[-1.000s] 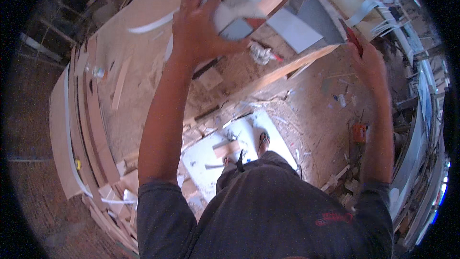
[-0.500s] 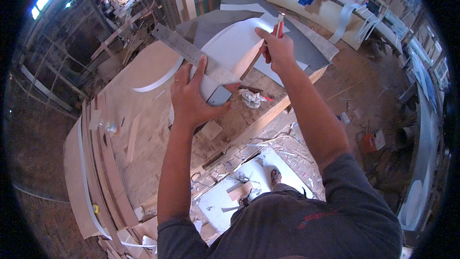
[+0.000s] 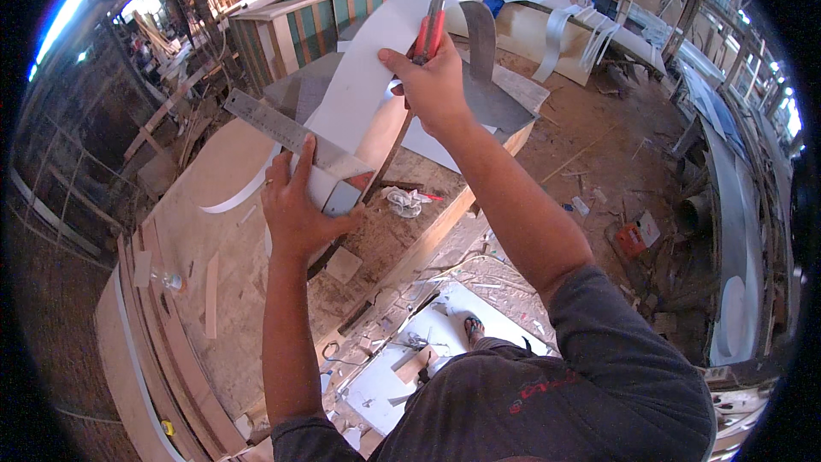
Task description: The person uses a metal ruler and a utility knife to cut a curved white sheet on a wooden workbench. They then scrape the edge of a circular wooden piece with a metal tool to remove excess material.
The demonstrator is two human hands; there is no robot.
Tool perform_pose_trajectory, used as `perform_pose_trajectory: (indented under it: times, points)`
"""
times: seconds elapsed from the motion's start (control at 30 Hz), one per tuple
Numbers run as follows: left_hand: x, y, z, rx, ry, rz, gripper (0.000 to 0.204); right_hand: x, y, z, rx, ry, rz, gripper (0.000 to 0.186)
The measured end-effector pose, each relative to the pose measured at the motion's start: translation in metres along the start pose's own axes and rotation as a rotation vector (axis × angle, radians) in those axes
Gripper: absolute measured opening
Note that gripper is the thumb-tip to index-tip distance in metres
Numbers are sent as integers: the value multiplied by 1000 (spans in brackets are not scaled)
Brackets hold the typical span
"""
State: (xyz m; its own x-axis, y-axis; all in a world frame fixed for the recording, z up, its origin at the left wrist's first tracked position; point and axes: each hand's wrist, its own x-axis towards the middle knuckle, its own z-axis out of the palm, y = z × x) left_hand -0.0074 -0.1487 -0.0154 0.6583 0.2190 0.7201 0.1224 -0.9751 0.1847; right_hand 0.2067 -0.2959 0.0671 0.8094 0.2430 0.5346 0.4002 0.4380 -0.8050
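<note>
The left hand [image 3: 299, 205] lies flat with its fingers spread over a metal square ruler [image 3: 295, 139], pressing it down onto a curved white panel [image 3: 368, 85]. The steel blade of the ruler runs up and away from the thumb side of that hand, and its grey and red stock sits just under the fingertips.

The right hand [image 3: 432, 85] is closed in a fist around a red-handled utility knife [image 3: 428, 30], held upright over the far part of the same white panel, beyond and to the right of the left hand. Whether the tip touches the panel I cannot tell.

The panel rests on a wooden counter [image 3: 214, 231] strewn with sawdust. Just right of the left hand, on the counter, lies a crumpled white rag [image 3: 406, 201]. Beyond the right hand stands a green and wood crate [image 3: 299, 21]. Below both forearms, on the floor, a white board [image 3: 445, 334] carries scraps and one sandalled foot [image 3: 473, 327].
</note>
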Motion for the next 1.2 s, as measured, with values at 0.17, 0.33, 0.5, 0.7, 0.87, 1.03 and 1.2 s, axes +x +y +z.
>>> perform_pose_trajectory:
  times: [0.17, 0.33, 0.5, 0.7, 0.87, 1.03, 1.2]
  points:
    - [-2, -13, 0, -31, 35, 21, 123, -15, -21, 29, -460, 56, -417, 50]
    - [0, -13, -3, -19, 25, 6, 122, -32, -49, 50, -600, -15, -450, 46]
    - [-1, -14, -6, -79, -12, -17, 127, -30, -49, 51, -611, 44, -507, 44]
    - [3, -10, -5, -4, -32, -27, 125, -33, -50, 49, -565, -12, -610, 40]
    - [2, -15, -3, 13, 14, -3, 122, -44, -56, 55, -578, -50, -619, 39]
    - [2, -12, -5, -12, -56, -60, 124, -48, -59, 58, -598, -64, -702, 40]
    - [6, -15, -3, 45, -91, -69, 126, -59, -106, 87, -500, -142, -634, 52]
